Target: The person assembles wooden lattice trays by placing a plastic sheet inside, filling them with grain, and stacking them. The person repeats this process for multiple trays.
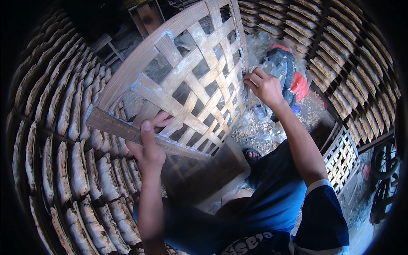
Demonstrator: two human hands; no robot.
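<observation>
A framed wooden lattice panel (197, 72) is held tilted up in front of me, its slats woven diagonally inside a curved top rail and straight side rails. Pale whitish residue marks the joints where slats meet the frame. My left hand (148, 148) grips the near left rail, thumb on the outside and fingers reaching behind through the lattice. At the panel's right rail, my right hand (265, 87) is closed in a pinch, thumb and fingertips on the edge. Whether something small also sits between those fingertips cannot be made out.
Rows of overlapping curved slabs (80, 170) line the left, with similar rows (340, 63) at the right. A brown board-like block (204, 174) stands below the panel. Plastic bags (259, 46), a red item (299, 85) and chips litter the floor. Another woven panel (342, 159) leans at right.
</observation>
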